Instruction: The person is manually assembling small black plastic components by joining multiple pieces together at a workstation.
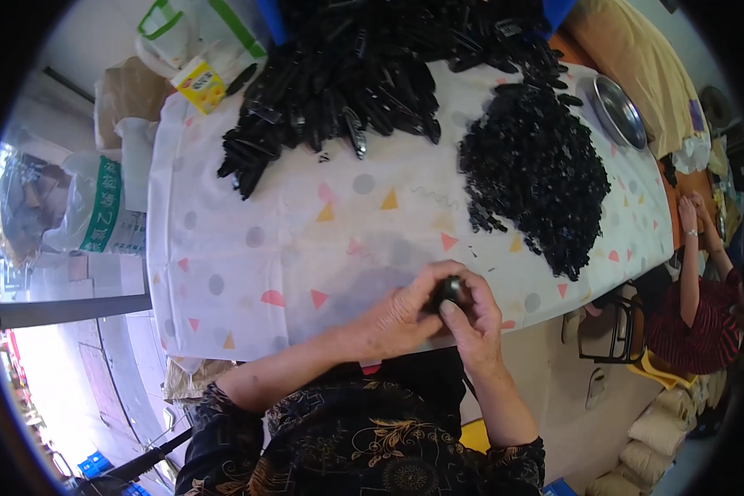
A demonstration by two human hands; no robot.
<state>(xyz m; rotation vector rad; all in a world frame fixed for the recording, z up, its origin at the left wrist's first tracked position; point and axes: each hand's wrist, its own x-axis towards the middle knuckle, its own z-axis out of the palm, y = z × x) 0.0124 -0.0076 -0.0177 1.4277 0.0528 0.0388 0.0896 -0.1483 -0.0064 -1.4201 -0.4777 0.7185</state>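
Close to the table's near edge my two hands meet around a small, dark, glossy piece (450,290). My left hand (395,321) comes in from the left with its fingers curled round the piece. The thumb of my right hand (476,321) presses on it, with the fingers bent behind. My fingers hide most of the piece, so its exact kind cannot be made out. Beyond my hands lies a heap of long black glossy parts (331,91). To the right of that is a mound of small black pieces (537,174).
A patterned white tablecloth (306,240) covers the table. A round metal dish (618,112) stands at the far right, beside a large tan sack (628,58). A yellow packet (200,86) lies at the far left. Another person (694,318) sits at the right.
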